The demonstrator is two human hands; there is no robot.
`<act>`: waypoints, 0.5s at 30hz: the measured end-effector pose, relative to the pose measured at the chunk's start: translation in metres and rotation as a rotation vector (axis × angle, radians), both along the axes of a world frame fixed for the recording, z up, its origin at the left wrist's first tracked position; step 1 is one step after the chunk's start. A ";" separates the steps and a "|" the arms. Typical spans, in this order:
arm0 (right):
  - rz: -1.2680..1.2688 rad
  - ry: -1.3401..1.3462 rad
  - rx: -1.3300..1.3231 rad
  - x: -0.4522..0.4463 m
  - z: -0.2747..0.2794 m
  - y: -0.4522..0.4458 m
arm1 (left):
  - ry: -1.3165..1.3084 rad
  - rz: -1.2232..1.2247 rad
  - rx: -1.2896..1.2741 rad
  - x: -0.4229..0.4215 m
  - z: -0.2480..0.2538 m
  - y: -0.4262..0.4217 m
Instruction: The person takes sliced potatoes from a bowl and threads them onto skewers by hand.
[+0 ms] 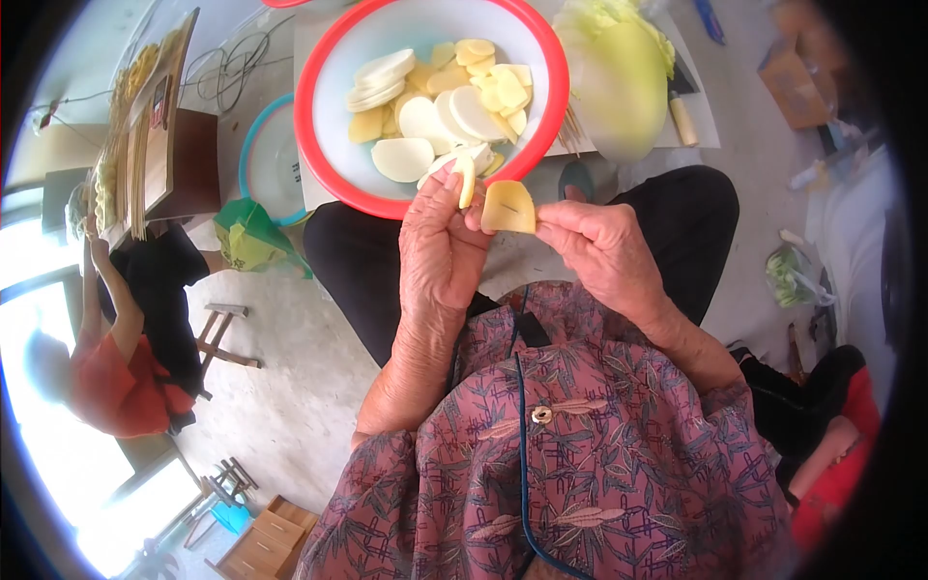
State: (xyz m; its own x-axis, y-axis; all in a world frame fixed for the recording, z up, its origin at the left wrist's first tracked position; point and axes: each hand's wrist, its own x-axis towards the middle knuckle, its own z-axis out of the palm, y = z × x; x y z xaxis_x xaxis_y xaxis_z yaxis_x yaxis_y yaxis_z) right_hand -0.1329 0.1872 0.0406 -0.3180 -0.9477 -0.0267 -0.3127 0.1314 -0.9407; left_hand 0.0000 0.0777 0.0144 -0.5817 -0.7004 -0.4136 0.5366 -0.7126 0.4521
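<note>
A white bowl with a red rim stands in front of me, holding white slices and yellow slices. My left hand, at the bowl's near edge, pinches pale yellow slices between thumb and fingers. Just right of it, my right hand grips the edge of a yellow slice with a thin dark line across its middle. The two hands are close together, and the fingertips of my left hand reach the left edge of that slice.
A leafy cabbage and a wooden handle lie right of the bowl. A blue-rimmed basin and green bag are at the left. One person works at the far left; another sits at right.
</note>
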 end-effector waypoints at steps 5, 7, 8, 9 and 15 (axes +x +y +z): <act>-0.004 0.033 0.046 -0.001 -0.002 0.000 | -0.070 -0.023 0.014 -0.003 0.008 0.002; -0.007 0.008 0.018 -0.001 -0.002 0.000 | -0.005 -0.038 0.001 0.001 -0.001 0.000; -0.008 -0.018 -0.010 -0.001 -0.003 0.000 | 0.059 -0.053 -0.012 0.003 -0.004 -0.001; -0.007 -0.018 -0.009 -0.001 -0.003 0.000 | 0.058 -0.051 -0.011 0.003 -0.005 0.000; -0.007 -0.089 0.033 -0.003 0.000 0.000 | -0.014 -0.026 0.075 -0.001 -0.002 0.000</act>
